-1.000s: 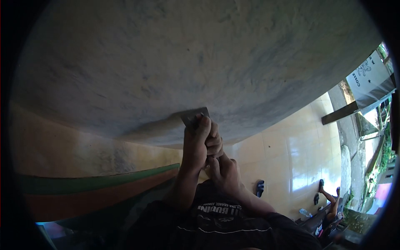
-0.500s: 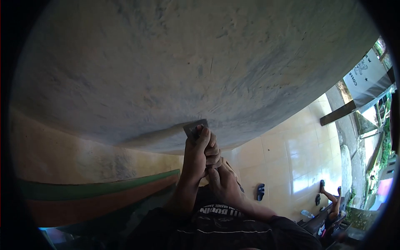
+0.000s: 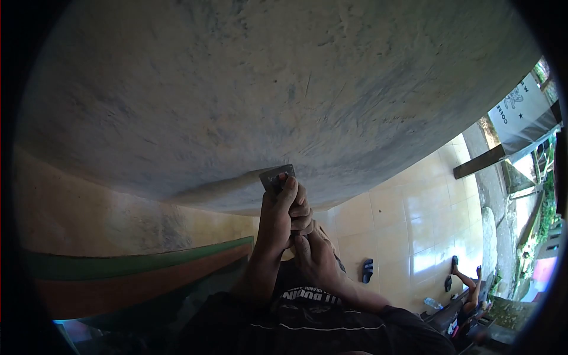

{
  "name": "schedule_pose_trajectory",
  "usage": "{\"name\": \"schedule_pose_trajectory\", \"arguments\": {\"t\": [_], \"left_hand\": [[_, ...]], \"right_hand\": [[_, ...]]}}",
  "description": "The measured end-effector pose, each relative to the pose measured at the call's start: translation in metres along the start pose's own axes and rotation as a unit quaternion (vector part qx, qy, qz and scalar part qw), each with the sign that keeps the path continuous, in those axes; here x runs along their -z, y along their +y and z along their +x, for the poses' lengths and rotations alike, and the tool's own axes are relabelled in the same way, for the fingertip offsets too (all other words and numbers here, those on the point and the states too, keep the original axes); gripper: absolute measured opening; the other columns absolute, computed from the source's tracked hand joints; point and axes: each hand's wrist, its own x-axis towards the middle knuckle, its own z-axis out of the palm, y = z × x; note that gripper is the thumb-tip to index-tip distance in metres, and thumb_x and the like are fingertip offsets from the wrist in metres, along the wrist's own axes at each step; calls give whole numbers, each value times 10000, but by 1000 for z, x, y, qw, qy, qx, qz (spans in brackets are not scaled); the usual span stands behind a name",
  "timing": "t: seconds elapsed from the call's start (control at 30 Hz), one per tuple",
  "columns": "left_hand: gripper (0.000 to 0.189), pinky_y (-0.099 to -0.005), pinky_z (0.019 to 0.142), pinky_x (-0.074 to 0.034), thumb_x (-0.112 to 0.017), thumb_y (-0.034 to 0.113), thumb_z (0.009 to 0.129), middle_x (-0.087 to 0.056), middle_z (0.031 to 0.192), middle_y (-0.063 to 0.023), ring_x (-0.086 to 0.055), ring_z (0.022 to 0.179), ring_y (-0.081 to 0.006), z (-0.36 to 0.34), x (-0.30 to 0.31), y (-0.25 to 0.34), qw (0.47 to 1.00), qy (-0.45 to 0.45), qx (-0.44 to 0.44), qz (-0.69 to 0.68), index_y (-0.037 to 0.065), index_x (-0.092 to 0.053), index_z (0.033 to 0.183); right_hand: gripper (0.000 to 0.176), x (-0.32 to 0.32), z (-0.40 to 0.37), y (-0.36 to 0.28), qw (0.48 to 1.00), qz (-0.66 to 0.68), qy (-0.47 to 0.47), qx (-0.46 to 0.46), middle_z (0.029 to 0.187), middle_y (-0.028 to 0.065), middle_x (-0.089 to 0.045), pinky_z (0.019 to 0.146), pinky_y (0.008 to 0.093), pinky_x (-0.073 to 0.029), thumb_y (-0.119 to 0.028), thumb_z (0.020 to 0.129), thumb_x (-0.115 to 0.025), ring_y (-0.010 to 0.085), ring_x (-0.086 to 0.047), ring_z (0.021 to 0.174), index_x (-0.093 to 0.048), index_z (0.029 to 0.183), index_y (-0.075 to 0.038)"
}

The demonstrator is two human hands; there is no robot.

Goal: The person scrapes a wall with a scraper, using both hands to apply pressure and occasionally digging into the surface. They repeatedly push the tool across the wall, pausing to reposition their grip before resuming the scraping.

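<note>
"What have you got in your left hand?"

"My left hand [image 3: 276, 214] is closed round a flat metal scraper [image 3: 271, 176], thumb laid along the back of the blade. The handle is hidden inside my fist."

"And the right?"

"My right hand [image 3: 322, 255] sits against the underside of that fist, thumb pointing up at it. Whether it grips the handle too, I can't tell."

"Where's the blade?"

"At the mottled grey wall [image 3: 284, 77], low down, close to the edge nearest me. It's right up by the plaster, but I can't make out if it touches. A long shadow runs off to its left."

"What else is around you?"

"A green-and-brown board [image 3: 136, 273] on my left. To my right is the tiled floor [image 3: 393, 236], with a dark sandal [image 3: 368, 271] on it. Towards its outer edge there's another sandal [image 3: 448, 284] beside someone's legs [image 3: 471, 288], and a clear bottle [image 3: 432, 304] nearer me. Beyond that edge hangs a white banner [image 3: 520, 112] reading COFFEE."
</note>
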Motion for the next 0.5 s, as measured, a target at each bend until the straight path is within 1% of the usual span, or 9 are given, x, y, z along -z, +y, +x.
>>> {"name": "schedule_pose_trajectory", "arguments": {"t": [0.07, 0.13, 0.23, 0.3, 0.37, 0.43, 0.5], "left_hand": [[378, -219, 342, -221, -440, 397, 958, -292, 532, 41, -251, 366, -55, -1, -4, 6, 1000, -12, -2, 2, 118, -396, 706], [358, -216, 356, -225, -456, 370, 957, -300, 540, 40, -269, 384, -54, -4, -13, 13, 1000, -11, 0, -1, 114, -397, 714], [366, -216, 355, -221, -450, 380, 958, -294, 539, 42, -264, 382, -52, -4, -17, 17, 999, -16, -27, 15, 114, -396, 712], [366, -220, 353, -220, -443, 381, 959, -289, 534, 44, -258, 380, -51, -1, -4, 6, 1000, -10, 10, -9, 114, -398, 713], [358, -222, 352, -218, -439, 370, 962, -291, 530, 44, -254, 377, -52, 0, -4, 4, 1000, -5, 5, 1, 114, -401, 715], [355, -222, 353, -219, -441, 365, 962, -291, 529, 42, -257, 377, -52, -3, -15, 15, 1000, -8, -7, 13, 116, -401, 712], [358, -222, 353, -217, -449, 366, 959, -293, 527, 40, -258, 378, -53, -6, -20, 17, 999, -5, -19, 27, 116, -401, 708]], "right_hand": [[308, 0, 0, -2, 1000, -17, 8, 8, 777, 289, -589, 672, 485, -446, -203, 934, -461, 482, -564, 831, -476, 1142, 23], [295, 5, 1, -13, 999, 24, 1, -30, 788, 297, -585, 680, 494, -445, -198, 931, -464, 492, -554, 838, -484, 1121, 27], [293, 9, 1, -20, 998, 35, -17, -51, 804, 307, -582, 688, 502, -443, -197, 929, -464, 497, -545, 850, -486, 1109, 33], [298, 3, 1, -5, 999, 15, -15, -31, 811, 306, -584, 677, 497, -446, -200, 929, -464, 499, -542, 852, -484, 1110, 37], [298, -2, -1, 3, 999, 26, 5, -18, 785, 299, -585, 660, 497, -447, -200, 931, -462, 502, -544, 823, -481, 1112, 36], [298, 4, 0, -8, 999, 22, -6, -41, 761, 293, -586, 646, 495, -450, -203, 934, -459, 497, -555, 807, -480, 1108, 38], [297, 9, 2, -15, 997, 49, -21, -49, 745, 291, -585, 642, 486, -455, -204, 938, -454, 486, -571, 804, -479, 1102, 42]]}}
